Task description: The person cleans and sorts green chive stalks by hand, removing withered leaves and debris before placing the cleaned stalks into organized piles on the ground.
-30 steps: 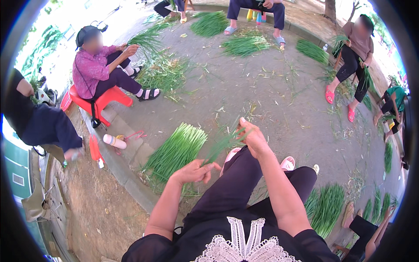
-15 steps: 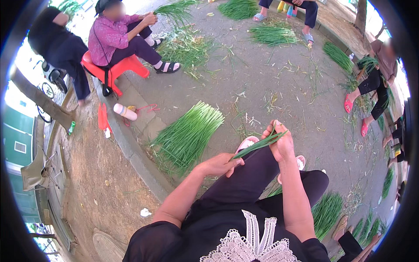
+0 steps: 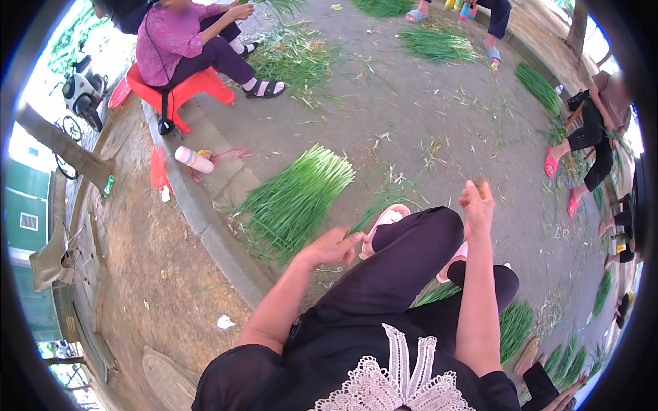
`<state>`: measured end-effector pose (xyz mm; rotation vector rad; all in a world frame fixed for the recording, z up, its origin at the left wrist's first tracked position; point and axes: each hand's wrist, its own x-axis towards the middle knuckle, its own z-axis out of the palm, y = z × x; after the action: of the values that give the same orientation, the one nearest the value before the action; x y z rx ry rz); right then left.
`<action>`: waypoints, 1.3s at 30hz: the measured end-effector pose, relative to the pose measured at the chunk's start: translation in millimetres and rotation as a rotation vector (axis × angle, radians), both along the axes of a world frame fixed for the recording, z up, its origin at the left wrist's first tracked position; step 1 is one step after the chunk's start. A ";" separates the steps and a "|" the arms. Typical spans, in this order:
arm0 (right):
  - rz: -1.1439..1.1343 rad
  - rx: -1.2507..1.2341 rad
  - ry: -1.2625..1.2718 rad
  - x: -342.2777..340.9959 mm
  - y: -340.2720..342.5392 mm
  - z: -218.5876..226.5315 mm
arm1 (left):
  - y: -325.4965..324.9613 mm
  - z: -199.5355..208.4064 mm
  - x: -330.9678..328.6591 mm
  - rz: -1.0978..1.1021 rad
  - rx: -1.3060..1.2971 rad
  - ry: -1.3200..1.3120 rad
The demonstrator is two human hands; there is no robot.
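The largest change is at the right hand (image 3: 478,205): half a second ago it had the far part of a thin, loose bunch of slender, chive-like green leaves (image 3: 374,207), and now it is well apart from them, between two and three o'clock from the left hand (image 3: 334,248). Its fingers are half curled, thumb near forefinger; blur at the tips means I cannot tell whether a scrap is pinched there. The left hand keeps its closed grip on the bunch, so the sorting looks paused between two-handed strokes.

The broad, dense pile of green leaves (image 3: 298,202) lies on the grey pavement (image 3: 411,123) at eleven o'clock from the left hand, neatly aligned, pale ends toward one o'clock, darker tips toward seven. The bunch is far sparser, pointing toward one o'clock and fraying into wispy ends just beside the pale pink slipper (image 3: 392,215).
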<state>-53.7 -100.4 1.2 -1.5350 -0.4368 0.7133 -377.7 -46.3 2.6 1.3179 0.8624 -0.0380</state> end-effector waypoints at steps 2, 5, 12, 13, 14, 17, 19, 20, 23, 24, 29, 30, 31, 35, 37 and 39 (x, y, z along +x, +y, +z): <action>0.071 -0.047 0.037 -16.7 -2.2 -3.4 | 4.2 6.8 4.1 0.044 0.042 -0.014; 0.141 -0.118 -0.041 -47.5 2.8 14.2 | 14.5 22.3 8.5 0.137 0.072 -0.094; 0.258 0.043 0.130 -70.3 15.3 55.4 | 33.3 63.0 30.9 0.075 0.151 -0.187; 0.276 0.072 0.152 -71.8 15.9 59.7 | 32.6 63.9 34.1 0.062 0.157 -0.193; 0.296 0.101 0.174 -72.4 16.2 63.7 | 31.8 63.8 37.0 0.050 0.163 -0.198; 0.394 0.146 0.226 -74.1 12.8 70.3 | 28.3 64.1 42.9 -0.020 0.195 -0.140; 0.490 0.111 0.288 -74.5 5.6 75.9 | 21.9 55.5 46.7 -0.064 0.260 -0.084; 0.427 0.089 0.409 -80.4 0.9 89.0 | 18.6 53.5 47.5 -0.119 0.309 -0.041; 0.366 0.017 0.617 -59.7 -3.8 70.7 | 10.1 55.1 51.4 -0.254 0.421 0.045; 0.395 0.035 0.649 -55.2 -6.2 68.8 | 6.9 55.3 49.9 -0.273 0.438 0.054; 0.441 0.121 0.709 -50.1 -10.7 63.3 | 0.9 58.5 43.5 -0.342 0.551 0.121; 0.418 0.128 0.686 -49.8 -10.9 61.1 | 0.0 60.5 42.4 -0.315 0.515 0.091; 0.394 0.101 0.641 -49.7 -11.1 59.7 | -0.5 56.1 40.5 -0.300 0.528 0.080; 0.365 0.010 0.358 -45.6 -13.6 51.9 | 0.2 55.2 37.9 -0.274 0.516 0.055; 0.369 -0.048 0.144 -45.9 -11.5 45.4 | -0.2 43.2 33.1 -0.282 0.574 0.035; 0.360 -0.113 -0.092 -48.6 -7.8 39.5 | 1.6 42.6 29.2 -0.266 0.515 0.035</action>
<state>-102.3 -108.2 40.7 -1.6182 -0.7651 0.9606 -348.5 -44.7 45.2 1.9157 0.7462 -0.0495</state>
